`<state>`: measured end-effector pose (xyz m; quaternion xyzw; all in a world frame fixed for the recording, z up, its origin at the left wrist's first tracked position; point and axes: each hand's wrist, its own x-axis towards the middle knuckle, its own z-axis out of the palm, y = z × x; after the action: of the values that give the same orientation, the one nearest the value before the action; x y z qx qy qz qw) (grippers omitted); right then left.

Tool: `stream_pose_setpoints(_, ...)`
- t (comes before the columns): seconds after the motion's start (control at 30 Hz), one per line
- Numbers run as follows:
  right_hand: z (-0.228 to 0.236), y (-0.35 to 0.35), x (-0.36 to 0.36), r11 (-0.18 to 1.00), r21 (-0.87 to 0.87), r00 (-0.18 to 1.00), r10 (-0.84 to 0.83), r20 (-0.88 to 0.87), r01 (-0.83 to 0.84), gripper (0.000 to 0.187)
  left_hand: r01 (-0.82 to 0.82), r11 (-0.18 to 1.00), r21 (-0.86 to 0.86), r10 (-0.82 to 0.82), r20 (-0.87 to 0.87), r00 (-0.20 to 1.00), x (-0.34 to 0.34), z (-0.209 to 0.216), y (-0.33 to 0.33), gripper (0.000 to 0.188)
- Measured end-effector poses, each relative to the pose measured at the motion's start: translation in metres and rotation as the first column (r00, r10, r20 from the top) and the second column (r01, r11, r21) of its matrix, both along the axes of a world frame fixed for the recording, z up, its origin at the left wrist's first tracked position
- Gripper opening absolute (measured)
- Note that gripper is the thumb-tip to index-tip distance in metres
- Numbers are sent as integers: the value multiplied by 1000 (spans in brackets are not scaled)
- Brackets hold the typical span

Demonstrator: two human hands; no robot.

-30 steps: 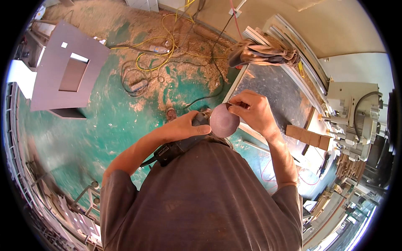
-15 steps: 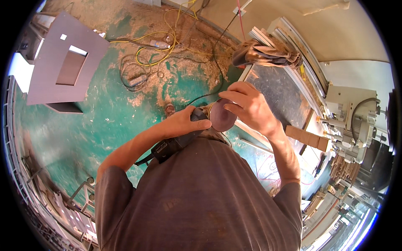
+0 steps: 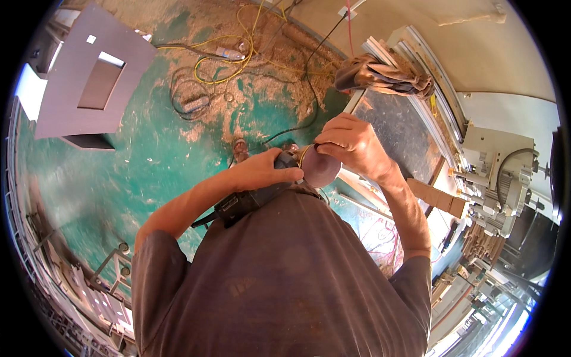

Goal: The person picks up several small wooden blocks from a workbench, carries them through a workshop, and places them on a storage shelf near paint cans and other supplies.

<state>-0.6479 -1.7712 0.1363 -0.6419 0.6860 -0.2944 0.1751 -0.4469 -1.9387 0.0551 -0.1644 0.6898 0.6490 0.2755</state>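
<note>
Black power tool with 1 round disc, held in front of the wearer's grey-brown shirt, above a green floor. The tool's body is dark and elongated, lying obliquely with its rear end toward the lower left; a narrow yellowish edge shows beside the disc. The disc is matt and purple-grey, its broad face visible from above and its upper rim partly covered by fingers. Of the 2 hands, the left hand grips the tool's head, thumb toward the disc; the right hand pinches the disc's upper edge.
</note>
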Motion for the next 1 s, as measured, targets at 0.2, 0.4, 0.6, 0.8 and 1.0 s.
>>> stream_pose_setpoints(0.2, -4, 7, -6, 999, 51, 994, -11, 107, 5, 18, 6, 1000, 24, -7, 28, 1000, -2, 2, 2, 103)
stream_pose_setpoints(0.4, -7, 15, -3, 997, 78, 999, -31, 42, 28, 14, 95, 989, 115, -105, 84, 991, -8, -4, 1, 101)
stream_pose_setpoints(0.6, 0, 29, 10, 999, -38, 970, -32, -241, 24, 18, 52, 999, 13, -52, -9, 999, -4, -27, 15, 94)
stream_pose_setpoints(0.8, 20, 51, 28, 996, -83, 895, -67, -442, 33, 25, 114, 992, 46, -113, -34, 993, -15, -17, 12, 90)
stream_pose_setpoints(1.0, 47, 72, 48, 993, -85, 885, -110, -453, 80, 26, 97, 993, -61, -101, -64, 993, -20, -16, 13, 84)
